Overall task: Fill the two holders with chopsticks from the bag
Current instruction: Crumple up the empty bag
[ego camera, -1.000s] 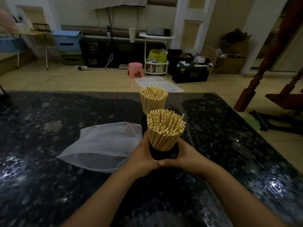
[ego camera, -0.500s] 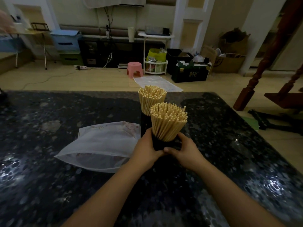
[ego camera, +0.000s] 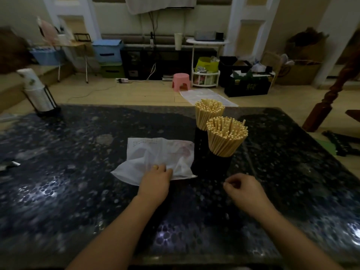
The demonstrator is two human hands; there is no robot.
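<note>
My left hand (ego camera: 155,178) rests on the flattened bag (ego camera: 155,154), fingers curled at its near edge; right hand (ego camera: 243,187) loosely curled, holding nothing. Both holders (ego camera: 219,164) stand just beyond my fingertips, packed w/ chopsticks (ego camera: 226,135). Task looks approx. done. Bag contents unclear, prob. empty.

— Sleeves? None in sight: both forearms bare up to the frame's lower edge.
— Anything on the left hand (ego camera: 155,180)?
— Yellow polish on one nail.
— And the right hand (ego camera: 243,189)?
— No ring, no watch.
</note>
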